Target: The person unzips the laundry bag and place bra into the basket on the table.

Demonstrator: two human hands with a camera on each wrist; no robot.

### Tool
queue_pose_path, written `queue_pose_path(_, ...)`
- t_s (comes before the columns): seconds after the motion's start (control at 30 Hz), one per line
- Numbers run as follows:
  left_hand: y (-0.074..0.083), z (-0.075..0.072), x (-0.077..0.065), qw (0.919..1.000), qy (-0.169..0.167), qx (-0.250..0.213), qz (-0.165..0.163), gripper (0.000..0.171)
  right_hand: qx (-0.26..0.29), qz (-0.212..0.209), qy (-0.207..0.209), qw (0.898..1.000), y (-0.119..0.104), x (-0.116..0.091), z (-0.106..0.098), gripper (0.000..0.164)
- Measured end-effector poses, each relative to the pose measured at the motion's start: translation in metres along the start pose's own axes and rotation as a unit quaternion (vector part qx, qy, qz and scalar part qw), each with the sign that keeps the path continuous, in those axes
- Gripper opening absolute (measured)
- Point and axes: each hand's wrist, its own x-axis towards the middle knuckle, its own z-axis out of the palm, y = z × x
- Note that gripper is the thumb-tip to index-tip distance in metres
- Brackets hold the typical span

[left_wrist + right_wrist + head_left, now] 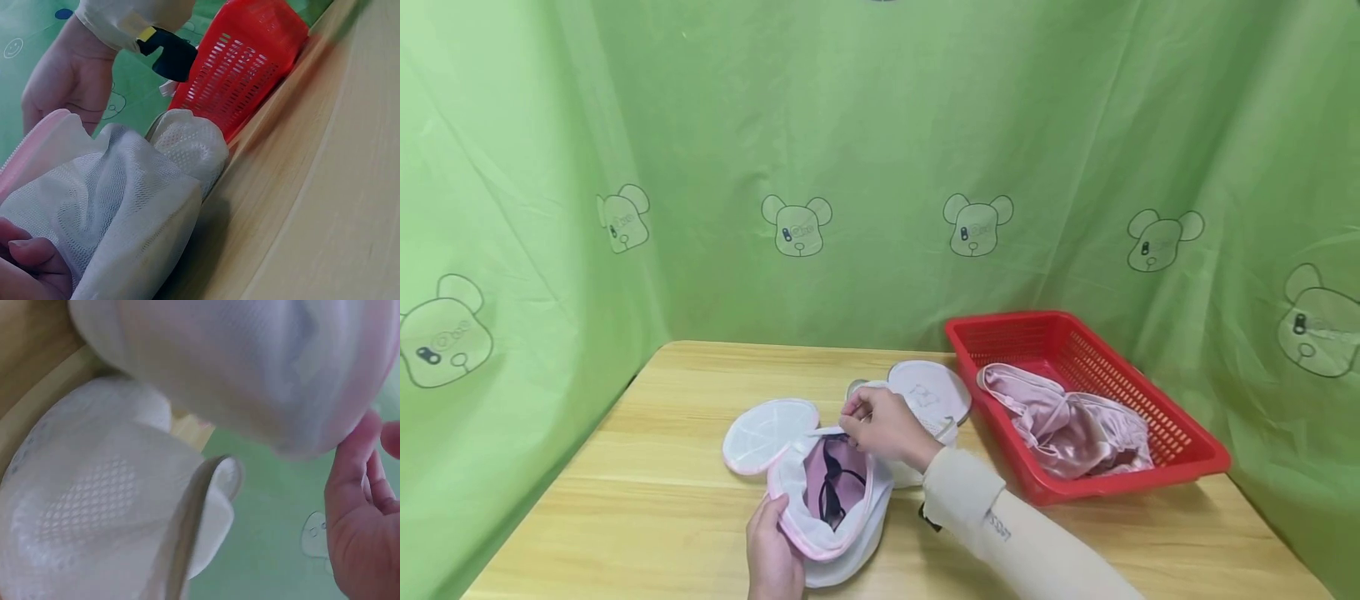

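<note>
A white mesh laundry bag [850,567] with pink trim stands on the table, its mouth facing up and its round lid [771,435] folded back to the left. Black straps and dark cloth [831,492] lie inside against a pink lining. My left hand [773,550] grips the near-left rim, thumb over the edge; the left wrist view shows its curled fingers [40,256] against the mesh. At the far rim, my right hand [883,425] has bent fingers and pinches the edge. From the right wrist, its fingertips [365,428] meet the bag's rim.
A second white mesh bag [94,500] with grey-beige trim lies behind and right, its round lid [928,392] raised. A red plastic basket [1180,479] at the right holds shiny pink fabric [1067,433]. Green curtains [880,125] with bear faces surround the wooden table [647,500].
</note>
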Motion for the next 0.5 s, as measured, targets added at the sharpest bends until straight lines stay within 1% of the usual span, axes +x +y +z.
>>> queue_pose_path(0.07, 0.0, 0.0, 0.0, 1.0, 0.001, 0.002, 0.002, 0.051, -0.007, -0.003, -0.018, 1.0, -0.004, -0.003, 0.002, 0.005)
queue_pose_path(0.17, 0.0, 0.0, 0.0, 1.0, 0.0, 0.002, 0.004, 0.051, -0.056, -0.017, -0.033, 0.998, -0.008, -0.006, 0.004, 0.008)
queue_pose_path(0.23, 0.0, 0.0, 0.0, 1.0, 0.0, 0.002, 0.004, 0.051, -0.1, -0.032, -0.04, 0.994, -0.011, -0.009, 0.006, 0.01)
queue_pose_path(0.33, 0.0, 0.0, -0.001, 1.0, -0.001, 0.002, 0.004, 0.051, -0.149, -0.054, -0.048, 0.986, -0.013, -0.012, 0.009, 0.015)
queue_pose_path(0.43, 0.001, 0.0, -0.001, 1.0, -0.003, 0.004, 0.004, 0.05, -0.186, -0.078, -0.049, 0.978, -0.012, -0.015, 0.013, 0.02)
queue_pose_path(0.5, 0.001, 0.0, -0.002, 0.9999, -0.001, 0.013, 0.001, 0.05, -0.205, -0.087, -0.049, 0.974, -0.01, -0.017, 0.016, 0.021)
